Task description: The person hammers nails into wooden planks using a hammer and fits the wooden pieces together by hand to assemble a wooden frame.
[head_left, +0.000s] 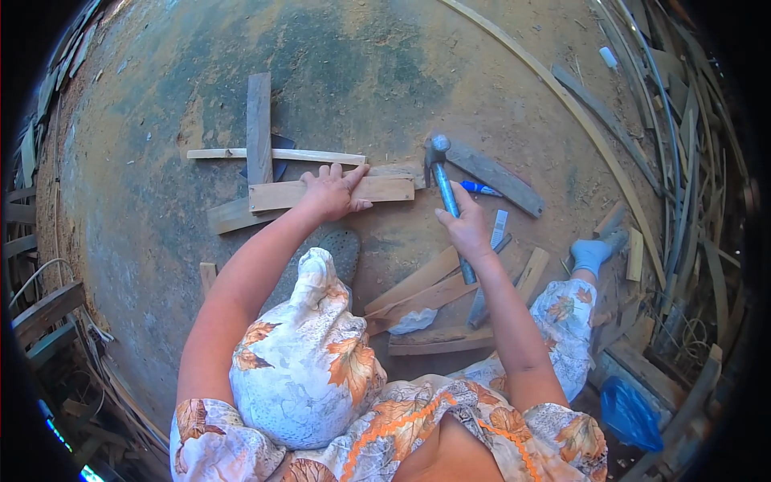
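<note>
My left hand lies with spread fingers on a pale wooden board, pressing it from above. Nail heads or holes show near both ends of that board. Beneath it lie a greyish plank and another weathered piece reaching out to the right. A narrow wooden strip runs just beyond, crossed by a grey upright slat. My right hand is closed around the blue handle of a claw hammer. Its metal head is raised beside the board's right end.
Right of the hammer lie a grey plank and a blue marker. Loose boards are piled near my legs. A long curved strip crosses the ground at right. Wood heaps line both sides, and a blue plastic bag sits lower right.
</note>
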`<state>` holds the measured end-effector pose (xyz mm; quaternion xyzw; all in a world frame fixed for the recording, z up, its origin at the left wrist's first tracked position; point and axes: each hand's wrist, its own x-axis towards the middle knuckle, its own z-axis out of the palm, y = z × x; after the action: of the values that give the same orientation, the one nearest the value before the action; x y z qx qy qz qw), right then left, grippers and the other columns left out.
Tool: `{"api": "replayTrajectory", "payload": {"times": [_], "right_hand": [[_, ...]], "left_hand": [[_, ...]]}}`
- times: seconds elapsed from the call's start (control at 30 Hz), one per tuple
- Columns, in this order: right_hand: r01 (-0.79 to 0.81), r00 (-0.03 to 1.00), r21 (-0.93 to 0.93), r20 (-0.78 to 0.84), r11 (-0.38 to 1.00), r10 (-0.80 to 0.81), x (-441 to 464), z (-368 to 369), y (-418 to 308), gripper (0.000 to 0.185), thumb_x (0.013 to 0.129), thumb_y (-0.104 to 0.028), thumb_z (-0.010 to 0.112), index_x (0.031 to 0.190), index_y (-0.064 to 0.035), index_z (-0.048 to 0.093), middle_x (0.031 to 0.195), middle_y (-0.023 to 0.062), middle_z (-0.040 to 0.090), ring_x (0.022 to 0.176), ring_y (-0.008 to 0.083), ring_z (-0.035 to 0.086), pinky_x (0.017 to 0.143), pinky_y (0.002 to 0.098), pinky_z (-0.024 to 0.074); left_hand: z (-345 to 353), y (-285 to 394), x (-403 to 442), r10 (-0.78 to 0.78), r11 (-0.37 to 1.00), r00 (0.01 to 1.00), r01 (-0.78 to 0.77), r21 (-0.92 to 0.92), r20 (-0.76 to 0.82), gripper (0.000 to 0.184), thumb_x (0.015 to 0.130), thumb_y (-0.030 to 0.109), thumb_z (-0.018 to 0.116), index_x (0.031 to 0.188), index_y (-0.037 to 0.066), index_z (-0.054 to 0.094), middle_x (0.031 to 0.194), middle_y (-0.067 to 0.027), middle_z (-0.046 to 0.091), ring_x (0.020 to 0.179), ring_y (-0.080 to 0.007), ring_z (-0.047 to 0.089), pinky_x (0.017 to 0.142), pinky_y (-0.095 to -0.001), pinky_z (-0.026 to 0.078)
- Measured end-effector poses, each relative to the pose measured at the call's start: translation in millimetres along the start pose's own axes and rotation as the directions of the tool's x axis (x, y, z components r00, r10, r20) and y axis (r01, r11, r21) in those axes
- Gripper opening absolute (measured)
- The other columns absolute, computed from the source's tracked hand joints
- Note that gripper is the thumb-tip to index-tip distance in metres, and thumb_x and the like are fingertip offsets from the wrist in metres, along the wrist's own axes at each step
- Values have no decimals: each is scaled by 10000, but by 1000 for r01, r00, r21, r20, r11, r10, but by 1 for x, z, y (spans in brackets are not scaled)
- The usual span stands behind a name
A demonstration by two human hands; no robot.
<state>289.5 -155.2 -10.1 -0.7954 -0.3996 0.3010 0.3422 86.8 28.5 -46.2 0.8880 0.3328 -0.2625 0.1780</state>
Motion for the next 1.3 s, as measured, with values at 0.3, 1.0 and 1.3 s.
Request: {"api": "replayTrajectory", "payload": {"times": [0.3,1.0,1.3], "right_hand": [[-224,972,442,43,868,229,2,7,-36,507,839,-48,624,1331,-40,497,657,-25,494,461,48,438,389,216,388],[-212,965,426,-51,880,257,26,57,-42,434,825,-40,586,1254,-60,523,666,-16,484,448,72,454,366,249,395],[-192,945,547,-122,815,305,38,63,-49,422,835,-13,581,1252,-39,524,626,-24,481,442,65,460,357,223,397]], "left_hand": [[17,8,-14,-44,998,970,32,-53,-241,762,806,676,526,1457,335,323,1429,-182,330,1197,-359,403,866,-556,362],[-3,20,-7,-153,976,980,170,-134,127,891,853,590,543,1518,299,26,1557,-149,117,1309,-540,251,752,-740,458],[-8,18,-5,-152,974,971,180,-141,185,909,845,590,557,1515,317,7,1562,-127,103,1305,-545,245,752,-716,480]]}}
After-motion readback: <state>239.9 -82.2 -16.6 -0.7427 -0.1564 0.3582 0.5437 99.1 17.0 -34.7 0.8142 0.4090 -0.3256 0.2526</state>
